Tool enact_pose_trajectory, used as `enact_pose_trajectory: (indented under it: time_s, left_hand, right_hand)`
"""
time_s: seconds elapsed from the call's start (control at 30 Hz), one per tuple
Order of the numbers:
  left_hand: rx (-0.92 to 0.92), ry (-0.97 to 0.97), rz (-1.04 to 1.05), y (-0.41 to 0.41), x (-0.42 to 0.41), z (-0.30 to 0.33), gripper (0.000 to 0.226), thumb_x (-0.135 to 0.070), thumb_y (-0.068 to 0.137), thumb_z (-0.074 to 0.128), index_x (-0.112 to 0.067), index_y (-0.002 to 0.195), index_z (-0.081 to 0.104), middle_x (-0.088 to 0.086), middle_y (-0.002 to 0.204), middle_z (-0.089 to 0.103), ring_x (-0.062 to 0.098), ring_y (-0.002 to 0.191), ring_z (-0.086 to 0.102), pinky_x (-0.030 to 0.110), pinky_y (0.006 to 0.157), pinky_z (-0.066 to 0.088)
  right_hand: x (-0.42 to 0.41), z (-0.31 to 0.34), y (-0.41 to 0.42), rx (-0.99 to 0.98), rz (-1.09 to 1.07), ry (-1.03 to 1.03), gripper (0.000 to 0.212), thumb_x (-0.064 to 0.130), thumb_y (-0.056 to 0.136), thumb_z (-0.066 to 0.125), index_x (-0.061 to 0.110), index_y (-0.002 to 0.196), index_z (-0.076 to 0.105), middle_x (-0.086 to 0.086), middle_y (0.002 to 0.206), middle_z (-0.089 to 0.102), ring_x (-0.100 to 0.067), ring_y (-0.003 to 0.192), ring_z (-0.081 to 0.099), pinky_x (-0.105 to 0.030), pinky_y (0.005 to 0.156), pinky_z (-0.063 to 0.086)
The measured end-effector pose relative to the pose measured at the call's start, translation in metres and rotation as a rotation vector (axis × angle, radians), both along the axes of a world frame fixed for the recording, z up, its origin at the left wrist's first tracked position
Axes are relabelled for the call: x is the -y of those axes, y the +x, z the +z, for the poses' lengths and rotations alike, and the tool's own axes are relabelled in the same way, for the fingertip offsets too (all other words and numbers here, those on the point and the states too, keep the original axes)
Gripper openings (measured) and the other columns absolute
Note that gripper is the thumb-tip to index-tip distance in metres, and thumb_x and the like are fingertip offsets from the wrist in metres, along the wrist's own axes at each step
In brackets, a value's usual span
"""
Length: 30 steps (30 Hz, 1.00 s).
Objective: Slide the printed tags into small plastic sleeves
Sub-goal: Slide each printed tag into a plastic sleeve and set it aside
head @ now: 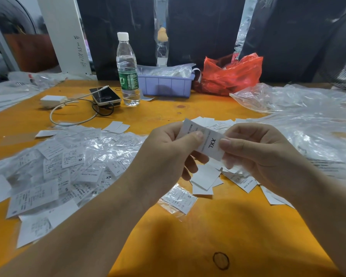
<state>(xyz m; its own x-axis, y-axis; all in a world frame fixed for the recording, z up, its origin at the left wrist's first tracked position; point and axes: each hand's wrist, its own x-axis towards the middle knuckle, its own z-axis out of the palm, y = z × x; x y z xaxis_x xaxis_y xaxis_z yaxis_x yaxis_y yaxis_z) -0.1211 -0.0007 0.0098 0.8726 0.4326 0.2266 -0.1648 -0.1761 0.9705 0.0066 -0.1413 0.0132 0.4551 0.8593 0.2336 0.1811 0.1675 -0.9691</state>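
Above the orange table (pixel 168 232) both hands hold one white printed tag (pixel 210 141) marked XXL. My left hand (pixel 168 156) pinches its upper left part with the thumb on top. My right hand (pixel 254 150) pinches its lower right end. Whether a plastic sleeve lies around this tag I cannot tell. A heap of tags in clear sleeves (pixel 68 166) spreads over the table to the left. Loose white tags (pixel 206 178) lie under and behind my hands. One sleeved tag marked S (pixel 180 198) lies near my left wrist.
At the back stand a water bottle (pixel 127 70), a phone (pixel 104 95) with a charger and cable (pixel 52 100), a purple bin (pixel 166 83) of sleeves and a red plastic bag (pixel 230 73). Large clear plastic bags (pixel 300 116) cover the right side.
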Motion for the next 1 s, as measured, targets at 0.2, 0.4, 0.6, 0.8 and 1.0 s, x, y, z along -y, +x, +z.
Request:
enact_pose_trajectory:
  time_s: [0.2,0.4,0.6,0.8,1.0]
  left_hand:
    - [0.016,-0.003,-0.003,0.0022,0.0012,-0.0031,0.013,-0.015,0.092,0.063,-0.020,0.092,0.074,-0.001,0.073,0.071,0.008,0.058,0.059,0.024,0.050,0.053]
    - [-0.036,-0.045,0.015,0.0038,0.0009,-0.0066,0.010,-0.019,0.087,0.068,-0.022,0.093,0.077,-0.001,0.082,0.073,0.006,0.062,0.058,0.023,0.053,0.053]
    - [-0.055,0.012,-0.012,0.0038,0.0018,-0.0095,0.021,-0.038,0.077,0.073,-0.025,0.094,0.078,0.002,0.086,0.073,0.006,0.065,0.060,0.023,0.055,0.052]
    - [-0.050,-0.019,0.102,0.0048,-0.0032,-0.0056,0.028,-0.021,0.095,0.058,-0.024,0.071,0.072,-0.010,0.062,0.065,0.005,0.056,0.055,0.017,0.048,0.046]
    - [0.010,0.021,0.121,0.0031,-0.0005,-0.0055,0.021,-0.021,0.094,0.060,-0.015,0.080,0.074,-0.018,0.049,0.055,-0.001,0.046,0.051,0.008,0.044,0.037]
  right_hand:
    - [-0.0010,0.0012,-0.0004,-0.016,-0.022,0.001,0.013,0.028,0.070,0.075,0.015,0.068,0.072,-0.022,0.087,0.067,-0.020,0.059,0.052,-0.022,0.057,0.051]
    - [-0.0025,-0.0004,-0.0025,-0.001,-0.044,-0.010,0.013,0.026,0.070,0.071,0.012,0.072,0.073,-0.026,0.094,0.065,-0.025,0.068,0.054,-0.023,0.056,0.050]
    - [-0.0024,-0.0020,-0.0023,0.051,-0.086,-0.041,0.022,0.027,0.069,0.072,0.007,0.078,0.073,-0.012,0.085,0.068,-0.018,0.069,0.059,-0.024,0.056,0.052]
    - [-0.0025,0.0005,-0.0029,0.037,-0.096,-0.066,0.013,0.029,0.070,0.071,0.016,0.067,0.073,-0.009,0.083,0.072,-0.016,0.072,0.061,-0.022,0.059,0.054]
    - [-0.0018,0.0008,-0.0022,0.016,-0.096,-0.061,0.014,0.030,0.068,0.072,0.015,0.067,0.074,-0.009,0.082,0.071,-0.016,0.069,0.059,-0.021,0.058,0.053]
